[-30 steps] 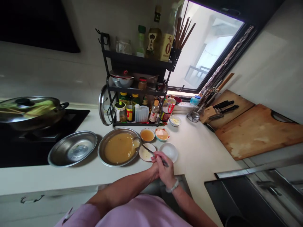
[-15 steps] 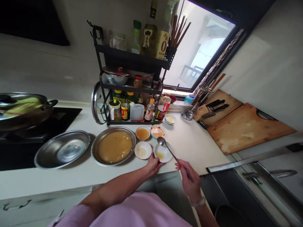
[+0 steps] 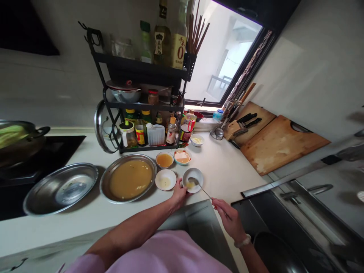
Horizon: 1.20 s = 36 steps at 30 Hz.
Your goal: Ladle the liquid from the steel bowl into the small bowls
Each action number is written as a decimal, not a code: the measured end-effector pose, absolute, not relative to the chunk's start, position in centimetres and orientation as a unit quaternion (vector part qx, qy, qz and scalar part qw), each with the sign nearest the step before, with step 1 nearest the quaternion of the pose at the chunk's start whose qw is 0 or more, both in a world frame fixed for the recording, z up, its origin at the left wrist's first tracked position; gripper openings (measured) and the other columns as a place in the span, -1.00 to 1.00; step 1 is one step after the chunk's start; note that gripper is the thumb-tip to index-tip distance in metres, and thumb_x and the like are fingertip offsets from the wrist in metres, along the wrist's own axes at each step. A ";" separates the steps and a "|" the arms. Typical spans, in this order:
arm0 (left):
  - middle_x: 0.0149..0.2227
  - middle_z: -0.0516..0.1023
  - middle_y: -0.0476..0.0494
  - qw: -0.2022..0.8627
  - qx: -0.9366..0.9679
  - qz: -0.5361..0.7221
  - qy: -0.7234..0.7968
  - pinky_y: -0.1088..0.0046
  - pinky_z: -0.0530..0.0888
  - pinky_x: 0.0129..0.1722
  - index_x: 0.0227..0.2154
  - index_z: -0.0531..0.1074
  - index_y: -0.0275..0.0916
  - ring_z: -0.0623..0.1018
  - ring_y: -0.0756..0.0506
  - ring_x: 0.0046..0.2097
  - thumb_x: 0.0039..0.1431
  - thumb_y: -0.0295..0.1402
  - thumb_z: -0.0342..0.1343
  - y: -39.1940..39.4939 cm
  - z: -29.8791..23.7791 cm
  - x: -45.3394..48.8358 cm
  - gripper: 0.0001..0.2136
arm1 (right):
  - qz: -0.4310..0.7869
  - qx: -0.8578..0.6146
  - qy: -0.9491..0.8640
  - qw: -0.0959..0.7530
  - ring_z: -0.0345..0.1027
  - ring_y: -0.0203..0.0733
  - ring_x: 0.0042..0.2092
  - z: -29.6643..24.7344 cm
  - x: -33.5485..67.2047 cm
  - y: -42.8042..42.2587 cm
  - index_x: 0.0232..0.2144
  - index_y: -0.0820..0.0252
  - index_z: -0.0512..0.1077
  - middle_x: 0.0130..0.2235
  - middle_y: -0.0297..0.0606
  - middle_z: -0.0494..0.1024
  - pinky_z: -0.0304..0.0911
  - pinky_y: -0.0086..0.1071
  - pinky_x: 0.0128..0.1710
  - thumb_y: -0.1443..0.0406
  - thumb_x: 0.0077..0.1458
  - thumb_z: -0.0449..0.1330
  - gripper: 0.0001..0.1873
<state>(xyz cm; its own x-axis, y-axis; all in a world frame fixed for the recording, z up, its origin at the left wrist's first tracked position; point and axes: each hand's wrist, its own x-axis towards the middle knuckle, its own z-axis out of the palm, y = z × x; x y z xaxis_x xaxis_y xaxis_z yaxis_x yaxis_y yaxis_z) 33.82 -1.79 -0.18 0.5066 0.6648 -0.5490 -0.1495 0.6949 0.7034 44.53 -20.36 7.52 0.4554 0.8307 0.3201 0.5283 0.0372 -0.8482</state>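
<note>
A small white bowl (image 3: 200, 175) with a little yellowish liquid stands near the counter's front edge. My left hand (image 3: 179, 192) grips its left rim. In my right hand (image 3: 229, 216) is the handle of a long metal spoon (image 3: 203, 190), its head down inside this bowl. Just left stands another white bowl (image 3: 165, 179) with a trace of pale liquid. Behind these are a bowl of orange-brown liquid (image 3: 164, 160) and a bowl with a pinkish-orange content (image 3: 182, 156).
A metal basin of brown broth (image 3: 131, 178) and a second metal basin (image 3: 68, 187) stand to the left. Behind is a black rack (image 3: 142, 104) of bottles and jars. Knives (image 3: 247, 120) and a wooden cutting board (image 3: 281, 146) lean at right, with a sink beyond.
The spoon's head has gone down from above the rim into the white bowl. My left hand stays at that bowl. The whole view has shifted somewhat.
</note>
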 end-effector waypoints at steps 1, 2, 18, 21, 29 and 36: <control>-0.26 0.49 -0.12 0.811 0.304 0.249 0.433 0.51 0.55 -0.47 0.20 0.06 -0.15 0.54 0.01 -0.41 0.03 -0.66 0.12 -1.8 -0.2 33.8 -0.32 | 0.167 -0.689 -0.454 0.540 0.56 -0.08 -0.28 7.1 44.4 -20.3 -0.28 0.14 0.59 -0.29 -0.13 0.64 0.49 -0.29 -0.29 0.14 0.12 0.20 -0.75; -0.27 0.49 -0.12 0.809 0.305 0.249 0.437 0.51 0.55 -0.47 0.19 0.06 -0.16 0.54 0.01 -0.41 0.03 -0.66 0.11 -1.9 -0.2 33.8 -0.33 | 0.184 -0.697 -0.395 0.569 0.55 -0.08 -0.34 6.7 44.2 -20.2 -0.30 0.17 0.59 -0.36 -0.14 0.64 0.49 -0.29 -0.31 0.11 0.09 0.23 -0.72; -0.14 0.42 -0.27 0.849 0.183 0.222 0.442 0.41 0.62 -0.42 -0.09 0.25 -0.33 0.58 -0.08 -0.26 0.01 -0.65 0.17 -1.5 0.5 33.7 -0.60 | 0.199 -0.588 -0.078 0.781 0.51 -0.19 -0.49 9.9 43.3 -17.3 -0.50 0.30 0.55 -0.50 -0.23 0.59 0.44 -0.44 -0.45 0.16 -0.38 0.51 -0.60; -0.15 0.43 -0.27 0.855 0.176 0.223 0.434 0.45 0.62 -0.42 -0.10 0.26 -0.34 0.58 -0.07 -0.26 0.01 -0.65 0.18 -1.5 0.6 33.7 -0.62 | 0.186 -0.582 -0.076 0.788 0.50 -0.21 -0.51 10.3 43.2 -16.7 -0.51 0.30 0.54 -0.52 -0.26 0.58 0.44 -0.43 -0.47 0.17 -0.40 0.51 -0.61; -0.31 0.48 -0.13 0.871 0.192 0.200 0.406 0.51 0.59 -0.36 -0.15 0.30 -0.28 0.58 0.02 -0.37 0.13 -0.45 0.20 -1.8 1.4 31.5 -0.74 | 0.204 -0.567 -0.075 0.795 0.51 -0.19 -0.48 10.8 42.1 -14.9 -0.50 0.30 0.54 -0.48 -0.25 0.59 0.43 -0.44 -0.47 0.20 -0.40 0.51 -0.63; -0.42 0.56 -0.18 0.865 0.326 0.169 0.341 0.56 0.45 -0.52 -0.20 0.37 -0.32 0.55 0.00 -0.45 0.15 -0.09 0.12 -1.6 4.1 21.5 -0.64 | 0.270 -0.551 -0.124 0.780 0.50 -0.20 -0.48 12.0 39.8 -11.2 -0.49 0.30 0.55 -0.48 -0.24 0.58 0.41 -0.42 -0.45 0.18 -0.32 0.48 -0.66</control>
